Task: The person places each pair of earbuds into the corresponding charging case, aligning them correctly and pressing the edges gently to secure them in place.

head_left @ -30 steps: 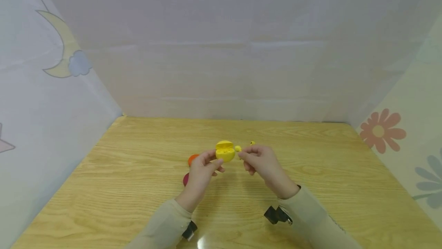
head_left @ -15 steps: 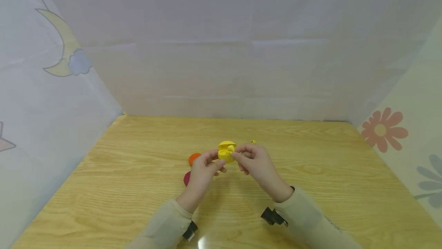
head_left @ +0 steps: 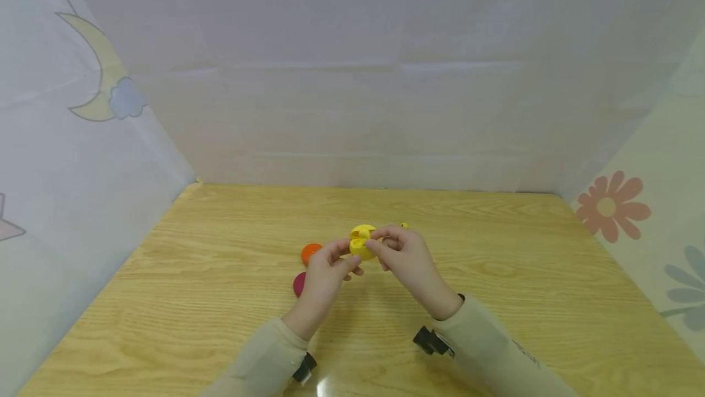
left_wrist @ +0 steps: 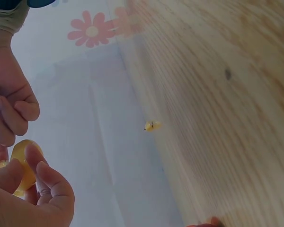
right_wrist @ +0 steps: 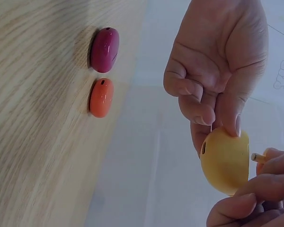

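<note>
My left hand (head_left: 324, 276) grips a yellow earbud case (head_left: 359, 249), lid up, by its left side above the table. My right hand (head_left: 409, 261) is at the case's right edge, pinching a yellow earbud (right_wrist: 258, 157) between thumb and fingers. In the right wrist view the earbud's stem points at the mouth of the case, a small gap apart. Fingers hide most of this earbud. Another yellow earbud (left_wrist: 152, 126) lies on the table, beyond the right hand in the head view.
An orange case (right_wrist: 102, 98) and a magenta case (right_wrist: 104, 50) stand on the wooden table (head_left: 220, 299), left of the hands and partly behind the left one. White cloth walls (head_left: 352, 128) with printed flowers and a moon enclose the table's back and sides.
The right hand has carried the earbud leftward to the opening of the case. The left hand, with the case, has shifted very slightly right.
</note>
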